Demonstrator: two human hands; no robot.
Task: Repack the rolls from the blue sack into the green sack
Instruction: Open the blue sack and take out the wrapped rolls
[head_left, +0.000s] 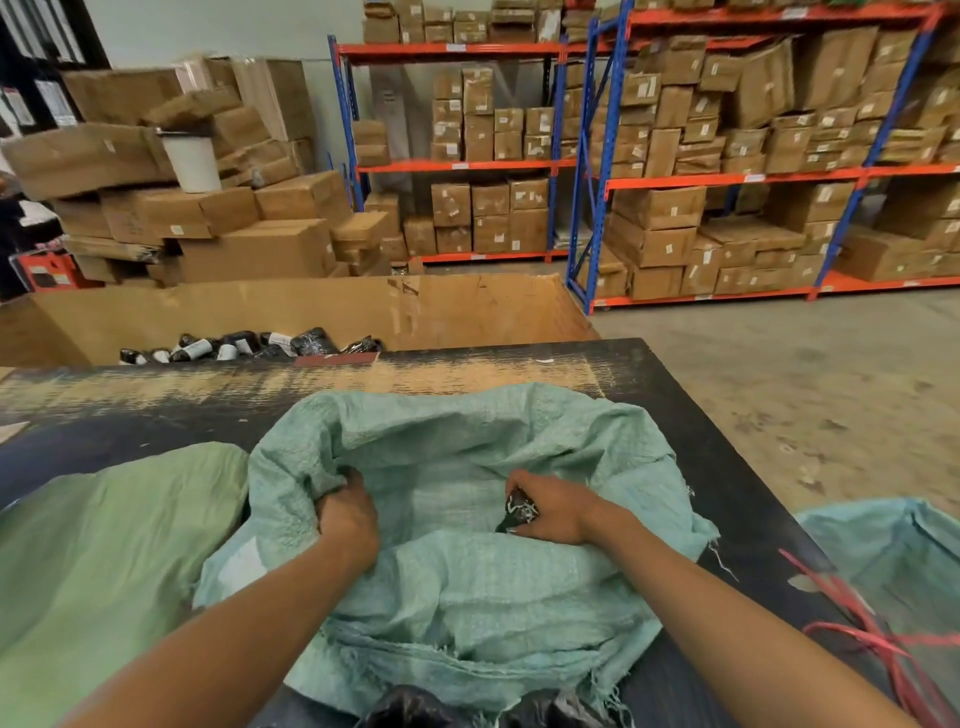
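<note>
At a worn black worktable (717, 431) in a warehouse, a person works both bare hands inside the open mouth of a pale blue-green woven plastic sack (467, 587) lying at the centre of the tabletop. The left hand (347, 512) is fisted around a bunched fold of the sack's rim at about 9 o'clock of the opening, fingers curled tight into the fabric. The right hand (553, 506), at about 3 o'clock of the opening, has its fingers wrapped around a small black roll with white markings (518, 512), held just above the sack's inner lining.

A light green woven sack (109, 561) lies flat at 8 o'clock, its edge touching the central sack. Another pale blue-green sack (893, 551) sits at 4 o'clock off the table's corner, with red plastic twine (852, 613) trailing across it and the table edge.

Beyond the table at 11 o'clock, a large open cardboard bin (322, 306) holds more black rolls with white labels (234, 347). Stacked brown cartons (218, 218) rise behind it, and blue-and-orange steel racks (587, 171) packed with boxes fill the view from 12 to 2 o'clock.
</note>
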